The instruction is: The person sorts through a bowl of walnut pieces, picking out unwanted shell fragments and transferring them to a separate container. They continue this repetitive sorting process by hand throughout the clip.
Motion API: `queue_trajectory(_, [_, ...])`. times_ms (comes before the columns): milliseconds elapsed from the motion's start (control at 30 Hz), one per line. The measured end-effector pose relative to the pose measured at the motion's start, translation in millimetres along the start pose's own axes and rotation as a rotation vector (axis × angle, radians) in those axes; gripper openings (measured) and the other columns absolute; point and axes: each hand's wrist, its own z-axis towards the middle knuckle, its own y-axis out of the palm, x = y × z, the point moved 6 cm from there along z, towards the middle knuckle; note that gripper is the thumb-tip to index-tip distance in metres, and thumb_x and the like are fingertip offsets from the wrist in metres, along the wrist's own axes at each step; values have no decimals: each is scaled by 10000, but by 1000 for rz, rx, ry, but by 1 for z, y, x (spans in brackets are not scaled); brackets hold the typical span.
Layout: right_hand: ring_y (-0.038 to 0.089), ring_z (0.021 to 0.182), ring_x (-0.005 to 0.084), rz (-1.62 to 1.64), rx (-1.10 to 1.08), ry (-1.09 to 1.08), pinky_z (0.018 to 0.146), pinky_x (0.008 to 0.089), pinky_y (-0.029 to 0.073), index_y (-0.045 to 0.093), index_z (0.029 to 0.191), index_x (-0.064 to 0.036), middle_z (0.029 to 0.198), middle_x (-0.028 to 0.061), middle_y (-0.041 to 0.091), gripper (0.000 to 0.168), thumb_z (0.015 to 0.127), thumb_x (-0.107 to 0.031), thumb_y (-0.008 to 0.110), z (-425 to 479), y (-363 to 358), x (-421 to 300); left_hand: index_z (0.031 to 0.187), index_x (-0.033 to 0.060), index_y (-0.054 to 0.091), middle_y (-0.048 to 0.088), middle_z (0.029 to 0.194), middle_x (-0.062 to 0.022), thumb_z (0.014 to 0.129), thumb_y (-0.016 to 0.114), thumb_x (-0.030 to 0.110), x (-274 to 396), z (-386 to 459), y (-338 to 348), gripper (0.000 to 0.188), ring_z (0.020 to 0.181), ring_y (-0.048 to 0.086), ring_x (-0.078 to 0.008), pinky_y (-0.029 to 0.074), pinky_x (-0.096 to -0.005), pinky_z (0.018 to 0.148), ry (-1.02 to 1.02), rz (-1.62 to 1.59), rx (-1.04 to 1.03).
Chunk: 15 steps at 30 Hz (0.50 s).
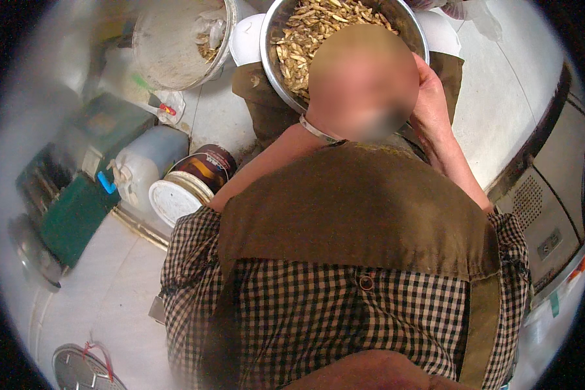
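Observation:
A round metal bowl (269,53) full of small yellow-brown pieces (297,48), of a kind I cannot tell, lies before me over my lap. My left hand (321,119), with a bracelet at its wrist, reaches to the bowl's near side; a blurred round patch hides most of it. My right hand (429,92) is at the bowl's near right rim, its fingertips partly under the same patch. Whether either hand holds something cannot be seen. A brown apron (360,209) covers my checked shirt.
A whitish bucket (175,53) holding plastic and scraps stands upper left. Below it are a red-handled tool (167,109), a translucent jerrycan (151,151), a dark printed pail (214,163) and a white-lidded tub (173,202). A machine with a perforated panel (527,202) stands right.

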Motion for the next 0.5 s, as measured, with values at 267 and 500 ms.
queue_trajectory(267, [512,696,68,133,-10,134,636,216,467,497,900,-6,786,17,532,141,797,-94,535,0,4,9,881,31,535,525,747,-59,720,617,122,-2,-7,-11,203,600,537,-108,431,-212,531,72,60,55])
queue_trajectory(500, [504,714,71,173,-53,218,654,233,482,504,931,-16,810,10,522,172,808,-135,524,4,-6,10,854,33,550,568,794,-96,749,567,121,-24,-21,-47,139,699,561,-219,447,-288,622,-9,359,97])
